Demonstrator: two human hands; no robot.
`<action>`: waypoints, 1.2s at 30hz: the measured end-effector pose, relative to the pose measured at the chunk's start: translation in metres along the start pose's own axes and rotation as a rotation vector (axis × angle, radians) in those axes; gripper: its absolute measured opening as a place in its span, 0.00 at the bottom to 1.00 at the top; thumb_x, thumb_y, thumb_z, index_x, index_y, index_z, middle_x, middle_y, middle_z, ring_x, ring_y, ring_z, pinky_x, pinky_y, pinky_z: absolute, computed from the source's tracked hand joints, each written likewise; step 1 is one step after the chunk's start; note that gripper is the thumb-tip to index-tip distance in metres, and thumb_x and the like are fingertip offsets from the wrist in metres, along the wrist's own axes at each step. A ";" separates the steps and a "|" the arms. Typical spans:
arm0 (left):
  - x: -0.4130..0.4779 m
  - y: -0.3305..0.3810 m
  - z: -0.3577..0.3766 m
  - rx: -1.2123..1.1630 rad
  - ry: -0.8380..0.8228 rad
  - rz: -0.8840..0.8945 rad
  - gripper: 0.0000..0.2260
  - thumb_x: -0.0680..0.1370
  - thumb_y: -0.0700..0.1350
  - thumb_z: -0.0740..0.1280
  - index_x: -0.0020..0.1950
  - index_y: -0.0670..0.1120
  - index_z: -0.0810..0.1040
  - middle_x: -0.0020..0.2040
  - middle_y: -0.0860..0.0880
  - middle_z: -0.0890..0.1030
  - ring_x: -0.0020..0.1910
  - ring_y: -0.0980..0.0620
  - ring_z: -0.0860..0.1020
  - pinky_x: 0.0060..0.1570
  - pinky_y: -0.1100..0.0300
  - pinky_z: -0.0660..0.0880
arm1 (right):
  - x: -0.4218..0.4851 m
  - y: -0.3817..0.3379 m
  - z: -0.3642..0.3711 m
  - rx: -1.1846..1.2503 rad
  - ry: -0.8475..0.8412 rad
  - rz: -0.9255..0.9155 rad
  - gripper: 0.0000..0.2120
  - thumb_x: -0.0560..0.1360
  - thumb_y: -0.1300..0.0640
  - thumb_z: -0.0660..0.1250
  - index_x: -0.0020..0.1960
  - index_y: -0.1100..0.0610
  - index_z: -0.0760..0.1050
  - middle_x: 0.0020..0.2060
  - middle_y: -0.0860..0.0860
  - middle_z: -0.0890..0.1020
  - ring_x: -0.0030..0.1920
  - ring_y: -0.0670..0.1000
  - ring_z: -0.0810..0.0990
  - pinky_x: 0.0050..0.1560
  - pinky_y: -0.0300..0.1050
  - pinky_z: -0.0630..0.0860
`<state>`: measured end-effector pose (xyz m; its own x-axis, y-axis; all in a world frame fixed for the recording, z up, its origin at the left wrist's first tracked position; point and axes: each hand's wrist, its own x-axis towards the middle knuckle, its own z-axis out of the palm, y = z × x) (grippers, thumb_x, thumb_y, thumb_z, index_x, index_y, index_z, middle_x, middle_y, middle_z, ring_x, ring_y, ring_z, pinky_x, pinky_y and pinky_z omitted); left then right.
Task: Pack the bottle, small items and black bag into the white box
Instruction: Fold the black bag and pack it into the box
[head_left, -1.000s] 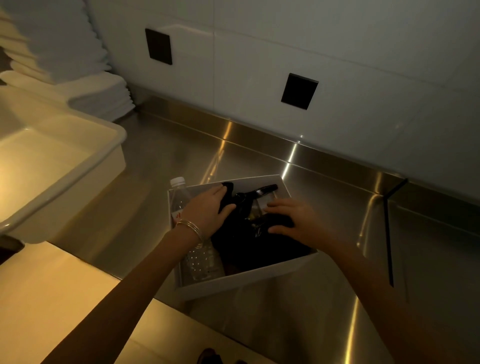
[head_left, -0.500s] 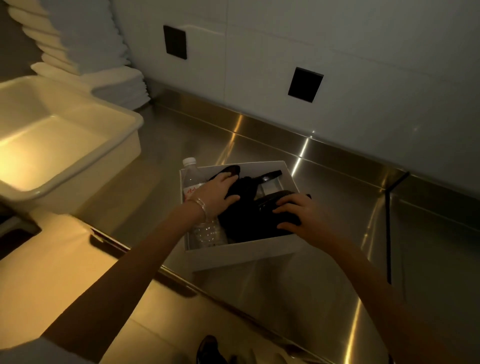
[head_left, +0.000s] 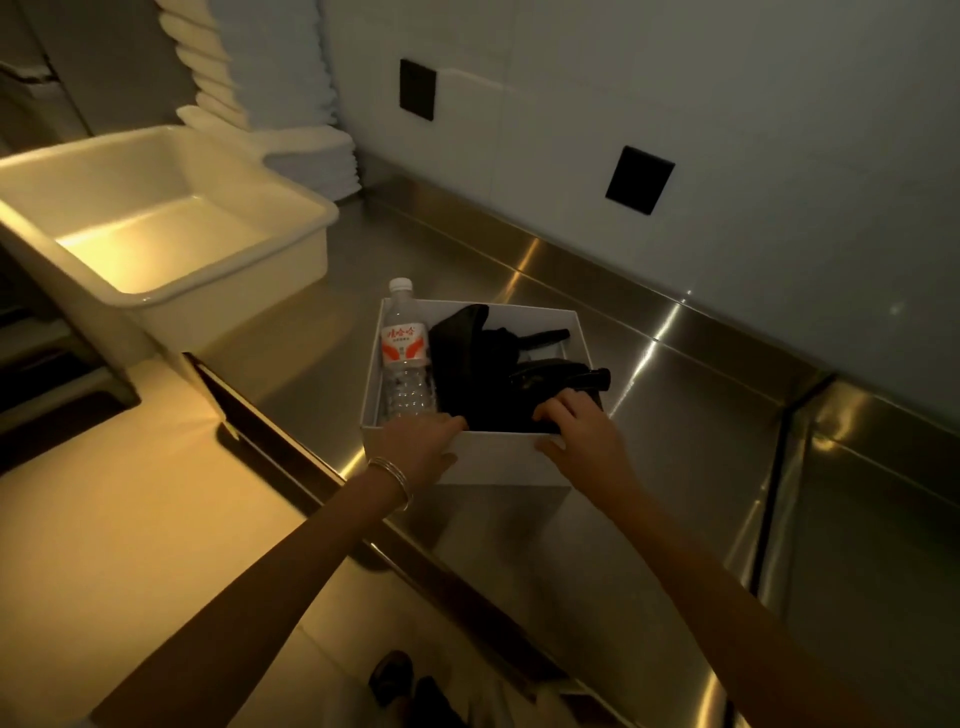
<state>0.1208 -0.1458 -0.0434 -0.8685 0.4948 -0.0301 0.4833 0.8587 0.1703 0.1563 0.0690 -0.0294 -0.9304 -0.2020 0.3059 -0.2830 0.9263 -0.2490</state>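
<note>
Two hands (head_left: 422, 444) (head_left: 584, 434) back on one box (head_left: 498, 465)

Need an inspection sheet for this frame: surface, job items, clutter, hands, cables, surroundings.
Surface: stainless steel counter, with glare streaks.
Job's things: white box stands on the counter. Bottle lies inside along the left wall, cap poking over the far rim. Black bag fills the rest. Small items are too dark to tell apart.
Clutter: cream tub to the left of the box, apart from it.
Hands: left hand and right hand both grip the box's near wall, fingers inside, thumbs outside.
Cables: nothing seen.
Surroundings: stacked white towels behind the tub; black wall plates on the white wall.
</note>
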 end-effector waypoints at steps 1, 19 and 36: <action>0.000 0.001 0.001 0.012 0.009 -0.002 0.15 0.76 0.48 0.63 0.62 0.48 0.69 0.59 0.46 0.76 0.57 0.47 0.75 0.54 0.52 0.73 | -0.001 0.000 0.001 -0.013 0.032 -0.020 0.15 0.64 0.62 0.75 0.48 0.59 0.76 0.46 0.55 0.79 0.44 0.55 0.78 0.38 0.46 0.77; -0.019 0.012 0.019 -0.083 0.366 -0.091 0.17 0.64 0.46 0.77 0.50 0.44 0.78 0.49 0.43 0.81 0.49 0.42 0.78 0.51 0.48 0.70 | -0.014 -0.006 0.034 -0.009 0.070 0.161 0.16 0.62 0.56 0.76 0.45 0.56 0.73 0.42 0.53 0.79 0.45 0.55 0.76 0.45 0.47 0.64; -0.017 0.008 -0.019 -0.344 0.565 -0.094 0.11 0.65 0.41 0.74 0.44 0.45 0.78 0.45 0.45 0.80 0.50 0.44 0.75 0.51 0.53 0.64 | 0.001 -0.027 -0.005 0.145 0.150 0.184 0.15 0.63 0.58 0.76 0.43 0.53 0.71 0.41 0.44 0.71 0.44 0.44 0.67 0.46 0.37 0.52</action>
<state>0.1371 -0.1498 -0.0229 -0.8746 0.1938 0.4445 0.4216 0.7568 0.4995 0.1642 0.0452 -0.0180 -0.9273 0.0244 0.3735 -0.1534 0.8855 -0.4387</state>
